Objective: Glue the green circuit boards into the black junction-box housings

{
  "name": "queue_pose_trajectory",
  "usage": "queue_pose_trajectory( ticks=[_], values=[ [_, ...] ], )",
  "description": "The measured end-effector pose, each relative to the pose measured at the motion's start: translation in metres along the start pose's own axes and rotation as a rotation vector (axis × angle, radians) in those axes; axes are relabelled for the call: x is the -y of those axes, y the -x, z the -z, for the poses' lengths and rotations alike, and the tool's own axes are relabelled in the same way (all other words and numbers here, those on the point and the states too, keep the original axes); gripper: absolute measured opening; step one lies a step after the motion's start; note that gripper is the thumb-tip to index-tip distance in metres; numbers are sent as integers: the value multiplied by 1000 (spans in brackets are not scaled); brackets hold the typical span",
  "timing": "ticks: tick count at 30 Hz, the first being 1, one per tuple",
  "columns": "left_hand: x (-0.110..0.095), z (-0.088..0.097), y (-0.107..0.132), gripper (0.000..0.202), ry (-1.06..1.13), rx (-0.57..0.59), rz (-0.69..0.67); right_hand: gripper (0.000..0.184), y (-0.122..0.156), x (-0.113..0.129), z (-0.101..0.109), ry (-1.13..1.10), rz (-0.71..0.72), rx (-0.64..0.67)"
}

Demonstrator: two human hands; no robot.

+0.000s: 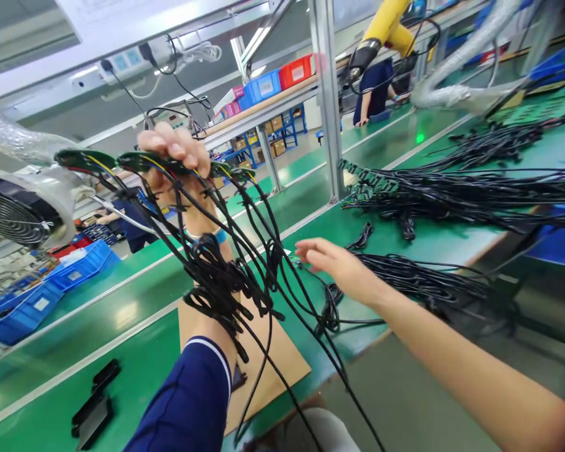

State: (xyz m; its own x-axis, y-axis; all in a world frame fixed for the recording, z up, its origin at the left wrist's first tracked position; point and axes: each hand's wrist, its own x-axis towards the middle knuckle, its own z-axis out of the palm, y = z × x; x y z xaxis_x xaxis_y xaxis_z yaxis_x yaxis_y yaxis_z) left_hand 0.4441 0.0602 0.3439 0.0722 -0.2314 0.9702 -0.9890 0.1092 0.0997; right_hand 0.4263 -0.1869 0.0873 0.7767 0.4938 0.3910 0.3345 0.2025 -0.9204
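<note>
My left hand (174, 150) is raised and closed on a row of green circuit boards (87, 161). Black cables (226, 270) with small tied coils hang from those boards past my forearm, and some run down over the bench edge. Yellow and red wires show where the cables meet the boards. Over the bench, my right hand (334, 260) is stretched out with its fingers apart and nothing in them. Close by it lie a coiled black cable (330, 307) and a bundle of black cables (405, 276).
More boards (371, 182) with long cables lie at the right. A brown board (273, 358) is on the green bench below my left arm, with black plastic cases (94, 414) at left. A metal post (327, 100) stands ahead. Blue bins (42, 304) and co-workers are beyond.
</note>
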Motion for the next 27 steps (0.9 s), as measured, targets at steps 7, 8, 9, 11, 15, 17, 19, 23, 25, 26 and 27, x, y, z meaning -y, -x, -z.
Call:
queue_pose_trajectory(
  ticks=[7,8,9,11,15,17,19,23,25,26,27],
  values=[
    [-8,-45,36,79,-581,-92,353,37,-37,68,-18,-18,156,-8],
    [-10,-48,41,81,-648,-106,394,32,-37,72,-20,-88,109,-2],
    [-13,-52,46,82,-696,-107,421,30,-36,76,-20,-176,54,5],
    [-17,-60,54,78,-700,-65,412,34,-31,83,-20,-341,-57,35],
    [-24,-81,67,61,-413,18,249,58,-17,94,-25,-311,-29,94],
    [-25,-90,71,60,-384,-13,231,66,-12,95,-30,-131,42,111],
    [-25,-94,76,62,-432,-37,276,58,-12,92,-33,92,76,45],
    [-21,-89,87,65,-457,-66,352,18,-25,93,-17,420,145,-194],
    [-14,-86,99,70,-419,-111,401,13,-39,103,-1,498,195,-167],
    [-10,-85,107,76,-379,-133,441,17,-47,110,6,547,222,-132],
    [-6,-86,116,86,-324,-146,502,22,-57,119,12,604,253,-102]
  ],
)
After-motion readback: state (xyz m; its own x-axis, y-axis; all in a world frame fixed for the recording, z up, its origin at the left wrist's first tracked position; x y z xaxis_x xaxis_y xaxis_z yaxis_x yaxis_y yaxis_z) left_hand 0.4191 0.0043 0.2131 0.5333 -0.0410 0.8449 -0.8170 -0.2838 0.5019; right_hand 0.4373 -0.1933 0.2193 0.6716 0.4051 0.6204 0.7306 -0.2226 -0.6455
